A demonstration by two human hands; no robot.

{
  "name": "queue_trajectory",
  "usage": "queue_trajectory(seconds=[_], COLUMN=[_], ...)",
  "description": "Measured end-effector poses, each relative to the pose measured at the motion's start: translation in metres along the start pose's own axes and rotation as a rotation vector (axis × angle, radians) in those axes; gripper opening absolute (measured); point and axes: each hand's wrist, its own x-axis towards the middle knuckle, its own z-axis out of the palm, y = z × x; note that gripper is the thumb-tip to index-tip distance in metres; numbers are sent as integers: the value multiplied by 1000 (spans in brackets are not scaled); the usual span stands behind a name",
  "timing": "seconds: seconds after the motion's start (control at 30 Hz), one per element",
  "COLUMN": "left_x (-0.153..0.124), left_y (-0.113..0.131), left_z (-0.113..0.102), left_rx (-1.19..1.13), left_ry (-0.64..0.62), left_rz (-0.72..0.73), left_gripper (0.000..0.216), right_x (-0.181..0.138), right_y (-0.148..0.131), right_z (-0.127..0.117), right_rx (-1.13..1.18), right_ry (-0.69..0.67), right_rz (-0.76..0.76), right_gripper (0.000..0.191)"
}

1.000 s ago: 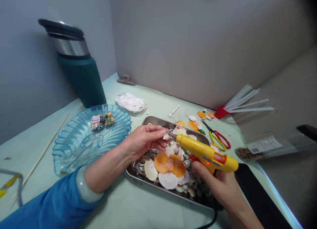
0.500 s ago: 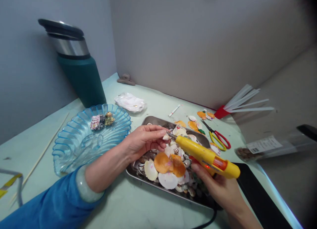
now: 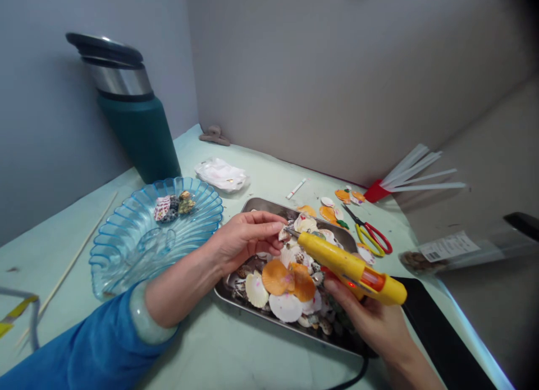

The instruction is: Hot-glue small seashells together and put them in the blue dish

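Note:
My right hand [image 3: 373, 320] is closed round the handle of a yellow glue gun [image 3: 337, 258], whose small red light glows. The gun's metal nozzle points left and meets a small seashell [image 3: 284, 232], pinched between the thumb and fingers of my left hand [image 3: 252, 238]. Both hands are above a metal tray [image 3: 248, 308] heaped with shells. Among these are orange scallop shells [image 3: 278, 276] and a white scallop shell [image 3: 286, 307]. Left of the tray, a blue clear shell-shaped dish [image 3: 122, 244] holds a small cluster of shells [image 3: 172, 206].
A green tumbler [image 3: 138, 131] stands at the back left, near a white plastic packet [image 3: 222, 175]. Scissors [image 3: 370, 235], loose orange shells [image 3: 328, 213] and a red cup [image 3: 376, 191] of glue sticks are on the right. A thin stick [image 3: 76, 255] lies left; a black cord [image 3: 351, 381] runs in front.
Hardly anything differs. The glue gun has shifted very slightly left, its nozzle still at the small seashell in my left hand.

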Motion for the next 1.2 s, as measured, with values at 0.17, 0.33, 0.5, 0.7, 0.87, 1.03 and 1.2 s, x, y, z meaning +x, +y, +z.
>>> queue_trajectory(seconds=[0.17,0.33,0.5,0.7,0.87,1.03,1.2], left_x=[0,0,-1,0,1,0,-1], left_y=[1,1,1,-1,0,1,1], left_z=[2,4,4,3,3,4,5], left_rx=[14,36,63,57,61,56,55], left_ry=[41,105,105,94,92,86,76], left_rz=[32,56,74,92,94,85,82], left_gripper=[24,25,23,24,24,23,25], right_x=[1,4,5,6,7,7,7], right_y=[-3,-7,-9,-12,-11,-11,-12], right_z=[0,1,3,3,3,5,5], right_rx=[-2,38,41,60,81,97,119], right_ry=[3,23,49,63,83,102,112], right_rz=[-21,1,40,37,32,40,72], right_gripper=[10,10,9,8,11,10,9])
